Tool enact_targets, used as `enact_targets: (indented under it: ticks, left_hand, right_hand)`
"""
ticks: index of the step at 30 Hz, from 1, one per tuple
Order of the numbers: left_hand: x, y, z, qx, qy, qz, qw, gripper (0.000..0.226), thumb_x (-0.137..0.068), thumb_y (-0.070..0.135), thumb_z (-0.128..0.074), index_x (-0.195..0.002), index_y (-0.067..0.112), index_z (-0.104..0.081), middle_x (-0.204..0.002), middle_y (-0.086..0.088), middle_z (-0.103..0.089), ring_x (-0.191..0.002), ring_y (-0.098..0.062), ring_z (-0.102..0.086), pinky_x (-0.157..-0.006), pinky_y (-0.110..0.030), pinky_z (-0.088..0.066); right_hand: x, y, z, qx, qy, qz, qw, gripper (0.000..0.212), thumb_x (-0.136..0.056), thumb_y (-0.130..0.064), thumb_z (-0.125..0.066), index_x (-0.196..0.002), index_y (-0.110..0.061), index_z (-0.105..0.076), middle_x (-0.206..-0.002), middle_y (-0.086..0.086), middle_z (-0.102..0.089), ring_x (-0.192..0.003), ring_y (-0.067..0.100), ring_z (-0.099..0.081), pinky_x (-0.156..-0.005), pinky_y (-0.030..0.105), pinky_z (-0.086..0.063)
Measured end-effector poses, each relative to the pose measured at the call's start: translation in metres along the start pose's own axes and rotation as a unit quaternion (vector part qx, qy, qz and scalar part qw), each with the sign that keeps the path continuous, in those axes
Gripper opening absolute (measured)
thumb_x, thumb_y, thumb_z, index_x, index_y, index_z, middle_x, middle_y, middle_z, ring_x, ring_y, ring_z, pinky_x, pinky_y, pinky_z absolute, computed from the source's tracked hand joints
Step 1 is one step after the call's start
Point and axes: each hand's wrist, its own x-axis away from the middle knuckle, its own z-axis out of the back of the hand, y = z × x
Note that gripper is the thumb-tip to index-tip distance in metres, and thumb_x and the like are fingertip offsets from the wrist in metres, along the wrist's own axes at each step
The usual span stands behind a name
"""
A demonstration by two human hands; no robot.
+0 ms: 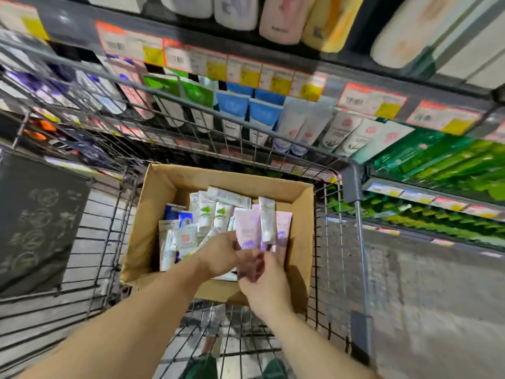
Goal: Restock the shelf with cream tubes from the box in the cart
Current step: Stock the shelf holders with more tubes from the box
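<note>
Lying in an open brown cardboard box (300, 203) inside a grey wire shopping cart (358, 242): a jumble of soft plastic cream tubes (218, 214), flat-crimped at one end, in white with green leaf prints, white with a pink roundel, dark blue, and pale lilac. Mostly packed with long axes running from 6 toward 12 o'clock, crimped ends up at 12; one white tube across the top of the pile, long axis from 10 toward 4 o'clock. Pale lilac tubes (247, 228) at the box's 3 o'clock side, stood nearly upright, with a slim white tube (267, 220) leaning over them. Left hand (218, 253) reaching in from 7 o'clock, fingers curled down into the pile at the lilac tubes' lower ends; grip blurred, cannot tell whether clamped on one. Right hand (266, 280) coming from 5 o'clock, just beside the left, fingers bent toward the same tubes, blurred likewise. Beyond the cart at 12 o'clock, a grey store shelf (273, 50) with price labels along its edge and rows of standing tubes beneath.
</note>
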Motion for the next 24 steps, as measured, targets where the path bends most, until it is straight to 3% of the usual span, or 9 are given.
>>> enact_targets:
  ticks: [3, 5, 8, 14, 17, 20, 22, 24]
  left_hand:
    - [0.006, -0.006, 0.009, 0.082, 0.041, 0.008, 0.996, 0.019, -0.091, 0.017, -0.068, -0.106, 0.006, -0.064, -0.097, -0.015, -0.072, -0.083, -0.025, -0.07, -0.079, -0.041, -0.058]
    - [0.008, -0.012, 0.02, 0.082, 0.082, 0.01, 0.993, 0.018, -0.092, 0.02, -0.066, -0.108, 0.013, -0.064, -0.098, -0.008, -0.072, -0.087, -0.021, -0.069, -0.077, -0.038, -0.059]
    - [0.011, -0.023, 0.037, 0.11, 0.103, 0.024, 0.988, 0.013, -0.093, 0.023, -0.065, -0.105, 0.019, -0.062, -0.096, -0.006, -0.071, -0.091, -0.023, -0.069, -0.079, -0.04, -0.059]
    - [0.015, -0.043, 0.049, 0.094, 0.118, 0.031, 0.988, 0.022, -0.09, 0.033, -0.067, -0.108, 0.019, -0.062, -0.1, -0.009, -0.072, -0.095, -0.029, -0.069, -0.084, -0.049, -0.056]
    - [0.018, -0.044, 0.048, 0.113, 0.126, 0.028, 0.985, 0.018, -0.09, 0.031, -0.067, -0.104, 0.02, -0.063, -0.099, -0.009, -0.072, -0.094, -0.028, -0.069, -0.082, -0.044, -0.058]
    - [0.025, -0.035, 0.049, 0.114, 0.127, 0.019, 0.985, 0.019, -0.091, 0.03, -0.066, -0.105, 0.018, -0.062, -0.1, -0.012, -0.071, -0.094, -0.031, -0.069, -0.079, -0.048, -0.058]
    - [0.031, -0.019, 0.049, 0.114, 0.123, 0.009, 0.986, 0.022, -0.09, 0.033, -0.067, -0.107, 0.019, -0.062, -0.1, -0.011, -0.071, -0.094, -0.031, -0.069, -0.083, -0.052, -0.056]
    - [0.042, 0.004, 0.049, 0.118, 0.124, -0.001, 0.985, 0.023, -0.09, 0.033, -0.067, -0.108, 0.019, -0.062, -0.099, -0.01, -0.071, -0.093, -0.03, -0.068, -0.082, -0.05, -0.057]
  right_hand:
    - [-0.008, 0.007, -0.007, -0.041, -0.054, 0.011, 0.998, 0.036, -0.083, -0.028, -0.069, -0.112, -0.038, -0.052, -0.103, -0.014, -0.062, -0.09, 0.005, -0.06, -0.069, 0.017, -0.045]
    - [-0.024, 0.021, -0.004, -0.038, 0.002, -0.028, 0.999, 0.033, -0.09, -0.029, -0.061, -0.119, -0.039, -0.05, -0.111, -0.011, -0.058, -0.098, 0.011, -0.06, -0.075, 0.024, -0.048]
    - [-0.052, 0.039, -0.002, 0.056, 0.11, -0.089, 0.988, 0.039, -0.093, -0.023, -0.055, -0.131, -0.02, -0.046, -0.124, 0.006, -0.052, -0.106, 0.027, -0.058, -0.085, 0.036, -0.052]
    - [-0.098, 0.045, -0.025, 0.109, 0.134, -0.151, 0.973, 0.052, -0.099, -0.012, -0.041, -0.148, -0.014, -0.023, -0.132, 0.016, -0.051, -0.112, 0.037, -0.057, -0.087, 0.044, -0.047]
    - [-0.101, 0.041, -0.024, 0.105, 0.129, -0.188, 0.968, 0.046, -0.097, -0.015, -0.047, -0.141, -0.009, -0.033, -0.129, 0.017, -0.052, -0.111, 0.037, -0.058, -0.081, 0.039, -0.047]
    - [-0.086, 0.028, -0.006, 0.046, 0.052, -0.22, 0.973, 0.034, -0.09, -0.031, -0.061, -0.116, -0.01, -0.054, -0.11, 0.009, -0.062, -0.092, 0.03, -0.063, -0.07, 0.032, -0.051]
    - [-0.066, 0.017, 0.012, -0.053, 0.024, -0.229, 0.972, 0.026, -0.089, -0.031, -0.062, -0.104, -0.011, -0.054, -0.095, 0.006, -0.06, -0.081, 0.027, -0.061, -0.068, 0.033, -0.054]
    - [-0.041, 0.009, 0.031, -0.147, 0.004, -0.195, 0.97, 0.027, -0.087, -0.023, -0.065, -0.109, -0.011, -0.058, -0.095, 0.004, -0.061, -0.081, 0.023, -0.06, -0.07, 0.034, -0.054]
